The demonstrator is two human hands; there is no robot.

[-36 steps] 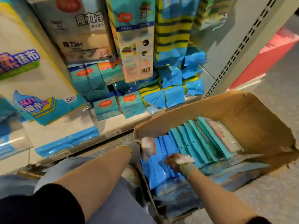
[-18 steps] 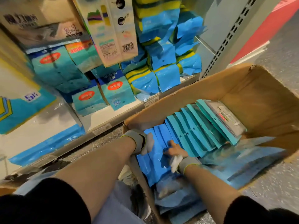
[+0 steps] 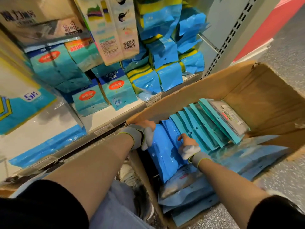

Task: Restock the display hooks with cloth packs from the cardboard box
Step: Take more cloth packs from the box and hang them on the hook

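Since a second ago the right grip (image 3: 188, 146) has been dug down between the blue cloth packs (image 3: 165, 146) and the teal packs (image 3: 208, 123), fingers curled over the blue top edges. The left grip (image 3: 146, 134) is clamped on the bundle's near side. A bundle is judged parted for lifting; every pack is still held in the cardboard box (image 3: 214, 78), none yet carried to the display hooks (image 3: 208, 42).

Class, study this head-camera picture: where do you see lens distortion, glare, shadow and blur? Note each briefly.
Head view: the wide-angle lens bows the perforated shelf upright and the cardboard box rim; head view: small glints sit on the glossy cloth packs, and the right hand throws a dark shadow on them; head view: print on the hanging packs at upper left is smeared.
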